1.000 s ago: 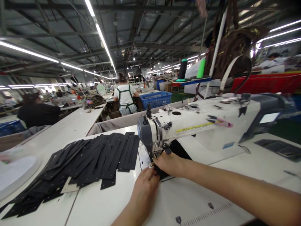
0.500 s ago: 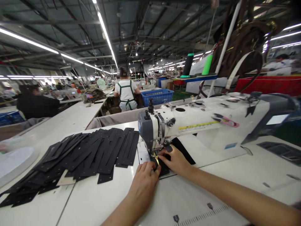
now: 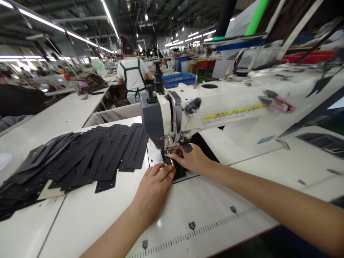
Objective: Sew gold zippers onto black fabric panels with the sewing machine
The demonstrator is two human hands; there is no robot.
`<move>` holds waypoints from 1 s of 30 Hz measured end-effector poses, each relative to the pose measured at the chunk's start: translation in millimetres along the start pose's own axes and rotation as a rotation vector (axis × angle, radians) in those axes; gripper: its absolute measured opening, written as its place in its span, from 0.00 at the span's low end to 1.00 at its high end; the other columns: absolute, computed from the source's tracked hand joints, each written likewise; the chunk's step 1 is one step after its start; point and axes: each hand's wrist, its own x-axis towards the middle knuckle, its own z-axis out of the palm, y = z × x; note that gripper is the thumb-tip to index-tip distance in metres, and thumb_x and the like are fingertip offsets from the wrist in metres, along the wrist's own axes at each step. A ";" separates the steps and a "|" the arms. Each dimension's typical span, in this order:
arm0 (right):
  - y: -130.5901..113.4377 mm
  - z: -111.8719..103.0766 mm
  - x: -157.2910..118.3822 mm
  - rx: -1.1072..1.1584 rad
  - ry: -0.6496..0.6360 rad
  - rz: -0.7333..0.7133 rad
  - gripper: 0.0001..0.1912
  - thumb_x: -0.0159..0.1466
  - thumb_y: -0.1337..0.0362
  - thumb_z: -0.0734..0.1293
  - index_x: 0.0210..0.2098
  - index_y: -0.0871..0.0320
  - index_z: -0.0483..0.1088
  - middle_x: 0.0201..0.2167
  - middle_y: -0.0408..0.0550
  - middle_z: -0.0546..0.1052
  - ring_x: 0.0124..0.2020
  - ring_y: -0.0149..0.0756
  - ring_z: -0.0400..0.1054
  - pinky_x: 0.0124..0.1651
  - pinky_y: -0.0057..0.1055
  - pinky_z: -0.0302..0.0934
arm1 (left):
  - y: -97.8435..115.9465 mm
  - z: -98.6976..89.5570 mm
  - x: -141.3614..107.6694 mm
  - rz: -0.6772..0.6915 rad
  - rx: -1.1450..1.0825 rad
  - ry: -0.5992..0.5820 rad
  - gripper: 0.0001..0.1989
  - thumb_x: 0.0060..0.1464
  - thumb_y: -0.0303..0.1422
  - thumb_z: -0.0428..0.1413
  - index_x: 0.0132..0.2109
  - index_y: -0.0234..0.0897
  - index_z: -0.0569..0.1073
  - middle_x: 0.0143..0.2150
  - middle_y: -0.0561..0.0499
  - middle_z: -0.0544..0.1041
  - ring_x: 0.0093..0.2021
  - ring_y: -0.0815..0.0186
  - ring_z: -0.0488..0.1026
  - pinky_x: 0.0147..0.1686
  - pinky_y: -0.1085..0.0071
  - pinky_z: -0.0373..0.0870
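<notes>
A black piece [image 3: 180,171] lies under the needle area of the white sewing machine [image 3: 228,95], with a gold zipper [image 3: 171,157] on it. My left hand [image 3: 153,188] rests on the piece's near left edge, its fingers bent together by the zipper's near end. From the right, my right hand [image 3: 192,157] pinches at the zipper close beside the presser foot; a dark round thing sits on one finger. Fingertips hide what exactly each hand grips. Behind my right hand more black material [image 3: 205,148] extends under the machine arm.
Many flat black slotted pieces [image 3: 107,154] are heaped left of the machine, with a beige piece [image 3: 51,190] among them. Pink-handled snips [image 3: 282,104] rest on the machine arm. Beyond are a person in a green apron [image 3: 133,77] and a blue basket [image 3: 180,79].
The camera view has moved closer to the machine and tilted down, so more of the table ruler shows. Both hands stay at the zipper by the presser foot, with little visible change.
</notes>
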 end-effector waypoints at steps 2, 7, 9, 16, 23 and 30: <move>-3.5 6.4 3.4 -0.052 0.032 0.080 0.15 0.61 0.59 0.59 0.30 0.63 0.72 0.31 0.56 0.75 0.36 0.45 0.70 0.38 0.33 0.59 | -1.2 1.3 0.4 0.003 -0.020 0.012 0.17 0.57 0.25 0.46 0.54 0.35 0.66 0.52 0.45 0.69 0.51 0.57 0.62 0.48 0.58 0.65; -6.2 8.0 8.1 -0.104 0.064 0.139 0.17 0.63 0.58 0.57 0.33 0.63 0.72 0.33 0.57 0.75 0.37 0.47 0.69 0.39 0.37 0.60 | -1.8 2.2 0.0 0.027 -0.064 0.041 0.18 0.57 0.25 0.45 0.54 0.37 0.65 0.52 0.46 0.69 0.51 0.59 0.63 0.49 0.56 0.65; -4.6 -0.6 -1.5 -0.096 0.052 0.084 0.15 0.63 0.58 0.58 0.33 0.62 0.72 0.32 0.54 0.75 0.36 0.44 0.69 0.39 0.35 0.61 | -1.4 2.7 -2.7 0.017 -0.075 0.072 0.17 0.58 0.26 0.45 0.54 0.35 0.65 0.53 0.44 0.69 0.51 0.59 0.64 0.49 0.58 0.67; 10.0 -18.1 -56.8 -0.015 0.094 -0.608 0.17 0.63 0.62 0.59 0.49 0.63 0.65 0.49 0.57 0.69 0.51 0.43 0.61 0.51 0.45 0.59 | -4.8 2.2 -7.0 0.020 0.025 0.196 0.12 0.60 0.29 0.44 0.44 0.30 0.71 0.46 0.41 0.74 0.47 0.59 0.71 0.45 0.61 0.71; 9.9 -18.4 -43.5 0.099 0.075 -0.582 0.11 0.64 0.69 0.58 0.40 0.61 0.71 0.39 0.51 0.76 0.42 0.37 0.68 0.46 0.36 0.63 | -3.3 -6.3 0.7 -0.085 -0.035 0.187 0.12 0.60 0.31 0.44 0.42 0.33 0.71 0.37 0.46 0.78 0.36 0.64 0.76 0.36 0.67 0.74; 4.8 -14.3 -48.0 -0.271 0.098 -0.738 0.13 0.64 0.70 0.56 0.39 0.67 0.70 0.39 0.58 0.73 0.39 0.42 0.66 0.38 0.37 0.63 | 1.1 -1.9 -4.0 -0.004 0.047 0.191 0.11 0.59 0.30 0.47 0.42 0.33 0.72 0.43 0.44 0.76 0.42 0.62 0.73 0.42 0.64 0.72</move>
